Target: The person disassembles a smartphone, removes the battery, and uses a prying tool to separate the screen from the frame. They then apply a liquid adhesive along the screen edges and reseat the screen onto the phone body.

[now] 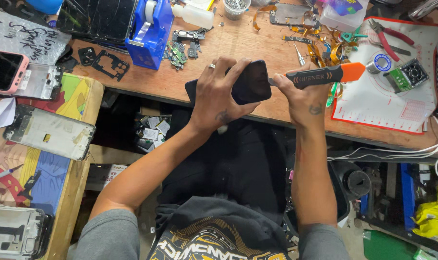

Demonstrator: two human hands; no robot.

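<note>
Against the left hand (219, 98) (firm grip), phone (250, 83).

Two hands: left hand (218, 94) grips one dark phone (250, 82), right hand (303, 96) one opener (320, 74). One tape dispenser (149, 31) far left, one pink phone (5, 72) left, one pair of red pliers (390, 36) far right, one white mat (397, 103) right.

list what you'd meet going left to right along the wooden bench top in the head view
pink-cased phone → blue tape dispenser → left hand gripping dark phone → right hand holding grey-and-orange pry tool → red-handled pliers
</note>
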